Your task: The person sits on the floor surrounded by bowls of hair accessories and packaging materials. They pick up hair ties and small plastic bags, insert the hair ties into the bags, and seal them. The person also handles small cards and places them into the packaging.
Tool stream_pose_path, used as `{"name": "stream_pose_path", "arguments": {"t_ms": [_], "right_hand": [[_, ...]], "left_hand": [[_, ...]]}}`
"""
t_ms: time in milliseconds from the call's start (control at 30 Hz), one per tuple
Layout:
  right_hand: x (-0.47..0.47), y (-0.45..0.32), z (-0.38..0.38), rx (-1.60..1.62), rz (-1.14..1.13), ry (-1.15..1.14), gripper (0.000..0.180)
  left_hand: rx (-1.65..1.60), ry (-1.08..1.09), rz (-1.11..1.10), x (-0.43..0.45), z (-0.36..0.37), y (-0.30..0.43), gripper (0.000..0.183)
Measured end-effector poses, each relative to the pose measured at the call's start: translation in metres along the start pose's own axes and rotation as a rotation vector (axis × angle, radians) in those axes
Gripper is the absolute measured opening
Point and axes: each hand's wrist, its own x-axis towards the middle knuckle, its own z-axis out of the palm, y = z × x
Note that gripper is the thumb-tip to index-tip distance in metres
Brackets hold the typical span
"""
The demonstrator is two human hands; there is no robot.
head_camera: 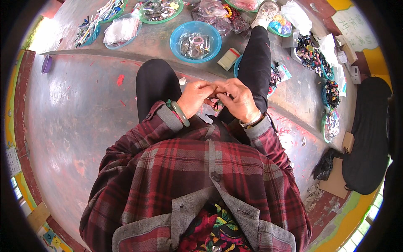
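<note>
My left hand, with a pale green bangle at its wrist, meets my right hand above my lap. The fingertips of both pinch a small dark object with green and yellowish parts, which hangs below them; the fingers cover most of it, so its kind cannot be told. A blue plastic basin holding bagged rings or hair ties stands on the floor beyond my hands. A cream packet with a red strip lies to the right of that basin.
Green-rimmed basin, basket of clear plastic bags and bundled pens stand farther off. At the right are baskets of dark hair ties, a cardboard piece and a long black cushion. A floor step crosses ahead.
</note>
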Motion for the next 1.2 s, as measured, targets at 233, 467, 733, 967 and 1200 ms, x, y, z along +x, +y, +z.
{"name": "stream_pose_path", "arguments": {"t_ms": [233,467,733,967,1200], "right_hand": [[-0.006,0.000,-0.020,0.095,0.128,0.113,0.035],[-0.004,-0.004,-0.009,-0.136,-0.125,0.062,0.035],[-0.003,-0.006,-0.009,-0.075,-0.057,0.011,0.034],[-0.006,-0.009,-0.003,0.041,0.069,-0.118,0.035],[-0.006,0.009,-0.003,0.411,0.418,0.315,0.022]], "left_hand": [[-0.091,0.141,0.091,0.003,-0.007,-0.002,0.016],[-0.047,0.070,0.049,-0.003,0.003,0.009,0.016],[-0.029,0.065,0.062,-0.002,0.002,0.005,0.019],[0.015,0.054,0.067,-0.004,0.003,0.006,0.020],[-0.018,0.148,0.095,0.000,0.001,0.004,0.019]]}}
